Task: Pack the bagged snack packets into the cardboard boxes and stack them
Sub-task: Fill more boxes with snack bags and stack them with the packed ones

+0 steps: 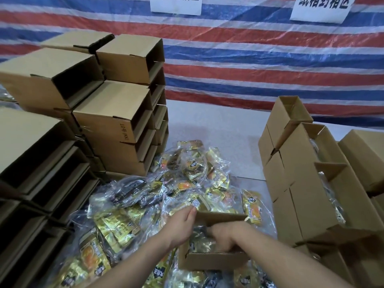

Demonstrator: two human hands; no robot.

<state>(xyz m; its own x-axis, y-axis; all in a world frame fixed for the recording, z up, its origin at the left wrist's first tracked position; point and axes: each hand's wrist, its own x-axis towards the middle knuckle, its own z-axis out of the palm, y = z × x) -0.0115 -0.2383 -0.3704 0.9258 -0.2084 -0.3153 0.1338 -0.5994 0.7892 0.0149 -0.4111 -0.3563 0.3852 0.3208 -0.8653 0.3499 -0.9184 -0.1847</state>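
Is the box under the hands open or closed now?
Open. The box has its top uncovered; the right hand reaches inside onto packets.

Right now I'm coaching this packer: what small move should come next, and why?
Probably press the bagged snack packets flat with the right hand, already inside the open cardboard box, while the left hand steadies its far-left corner. The flaps are up and the plastic looks bunched.

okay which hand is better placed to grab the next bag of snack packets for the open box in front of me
Probably the left hand. It sits at the open cardboard box's left edge, right beside the pile of bagged snack packets. The right hand is down inside the box, on the bag already there.
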